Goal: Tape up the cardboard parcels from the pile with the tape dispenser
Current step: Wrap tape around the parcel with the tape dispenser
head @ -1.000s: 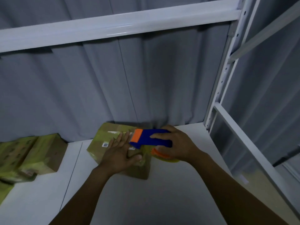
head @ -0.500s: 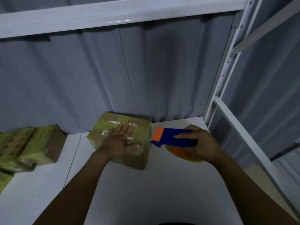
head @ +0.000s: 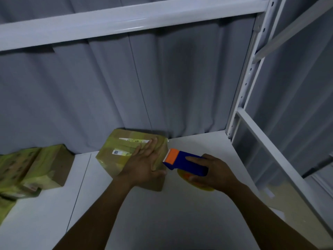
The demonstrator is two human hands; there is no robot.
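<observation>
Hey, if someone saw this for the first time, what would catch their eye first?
The blue and orange tape dispenser, gripped by the right hand right of centre, stands out most. Beside it, the left hand lies flat on a cardboard parcel by the grey curtain.

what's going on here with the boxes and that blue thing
A person is taping up a cardboard parcel on a white shelf. The left hand lies flat on top of the parcel, holding it down. The right hand grips a blue and orange tape dispenser, whose orange end is at the parcel's right edge. More parcels are piled at the left.
</observation>
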